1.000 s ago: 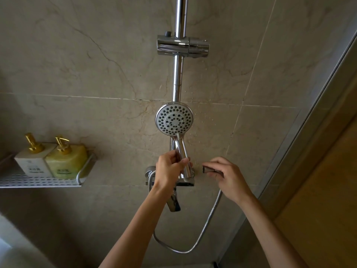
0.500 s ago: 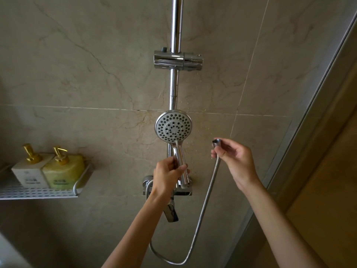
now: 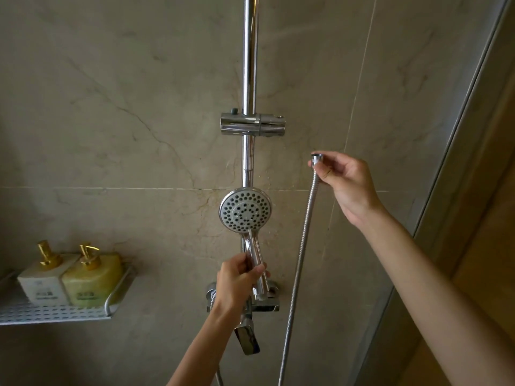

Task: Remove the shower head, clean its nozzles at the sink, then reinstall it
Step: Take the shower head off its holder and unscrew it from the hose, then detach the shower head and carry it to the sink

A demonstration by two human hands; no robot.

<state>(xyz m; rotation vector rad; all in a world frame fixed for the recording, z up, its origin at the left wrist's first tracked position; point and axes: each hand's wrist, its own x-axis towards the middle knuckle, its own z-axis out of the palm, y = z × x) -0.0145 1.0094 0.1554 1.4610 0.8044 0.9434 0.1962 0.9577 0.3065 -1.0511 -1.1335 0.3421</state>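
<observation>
Chrome shower head stands upright before the riser rail, detached from its hose; the left hand grips its handle. Well apart, the right hand pinches the hose's end nut below the empty holder. Two pump bottles sit on a shelf.

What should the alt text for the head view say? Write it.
A left hand grips a detached shower head by its handle while the right hand pinches the loose hose end. Two pump bottles stand on a wall shelf.
</observation>
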